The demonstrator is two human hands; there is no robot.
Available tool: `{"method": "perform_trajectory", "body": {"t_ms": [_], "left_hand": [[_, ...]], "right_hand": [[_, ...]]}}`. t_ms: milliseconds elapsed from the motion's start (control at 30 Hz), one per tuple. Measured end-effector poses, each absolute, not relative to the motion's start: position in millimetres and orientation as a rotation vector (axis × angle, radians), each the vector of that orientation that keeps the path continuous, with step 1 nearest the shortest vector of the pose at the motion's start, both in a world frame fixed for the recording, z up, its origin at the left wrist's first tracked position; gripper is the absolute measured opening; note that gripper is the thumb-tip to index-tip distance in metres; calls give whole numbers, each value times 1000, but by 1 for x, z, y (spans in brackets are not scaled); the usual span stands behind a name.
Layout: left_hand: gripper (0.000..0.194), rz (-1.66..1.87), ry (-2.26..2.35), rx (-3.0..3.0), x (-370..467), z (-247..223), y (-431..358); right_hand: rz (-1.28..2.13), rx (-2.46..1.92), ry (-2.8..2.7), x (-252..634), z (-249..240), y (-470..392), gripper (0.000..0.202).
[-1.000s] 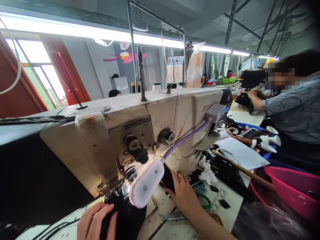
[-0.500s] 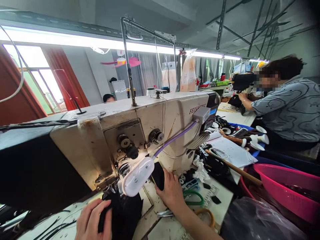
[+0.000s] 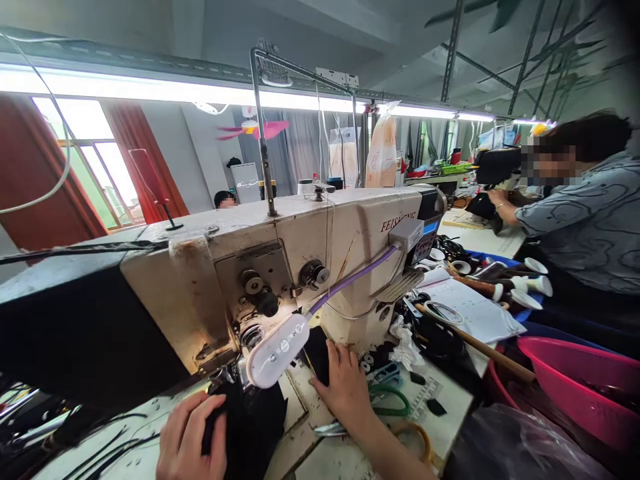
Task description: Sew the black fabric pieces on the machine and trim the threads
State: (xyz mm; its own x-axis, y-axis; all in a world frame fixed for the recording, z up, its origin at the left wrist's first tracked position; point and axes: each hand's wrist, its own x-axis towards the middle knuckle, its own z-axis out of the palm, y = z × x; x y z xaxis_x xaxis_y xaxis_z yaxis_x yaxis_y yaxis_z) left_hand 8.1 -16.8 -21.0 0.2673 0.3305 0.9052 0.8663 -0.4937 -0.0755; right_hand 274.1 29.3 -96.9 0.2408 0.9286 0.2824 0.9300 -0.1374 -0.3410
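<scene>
A sewing machine (image 3: 295, 233) fills the middle, a white oval lamp (image 3: 277, 353) on a purple gooseneck hanging before its needle area. Below the lamp lies black fabric (image 3: 255, 427), running under the machine head. My left hand (image 3: 193, 437) is closed on the left edge of that fabric, fingers bent over a fold. Right of the lamp, my right hand (image 3: 345, 390) grips a smaller black fabric piece (image 3: 316, 352) between thumb and fingers. A thin yellowish strip shows beside that thumb. The needle and presser foot are mostly hidden.
Green-handled scissors (image 3: 395, 400), a yellow tape roll (image 3: 417, 440) and crumpled tissue (image 3: 406, 347) lie right of my right forearm. Farther right are thread cones (image 3: 530, 287), papers (image 3: 470, 310) and a pink basin (image 3: 580, 373). A co-worker (image 3: 590, 200) sits at another machine.
The view has shifted slightly, so the scene sits a little lower and farther right. Both hands keep nearly the same places on the black fabric.
</scene>
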Motion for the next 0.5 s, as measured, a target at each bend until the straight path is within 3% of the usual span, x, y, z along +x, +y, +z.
{"method": "perform_trajectory", "body": {"t_ms": [67,233,367,500], "left_hand": [[13,-1206,-1105,-1960,8,-23,-18],[16,-1236,-1142,-1968,8,-25,-21],[11,-1215,-1129,-1975,12,-18,-24],[10,-1159,-1113,-1910,19,-11,-28]], "right_hand": [[-83,-1928,-1763,270,-92,18,69],[-122,-906,-1978,244,-84,-17,19],[-317,-451,-1950,220,-113,-20,36],[-139,-425,-2099,214,-143,-18,43]]}}
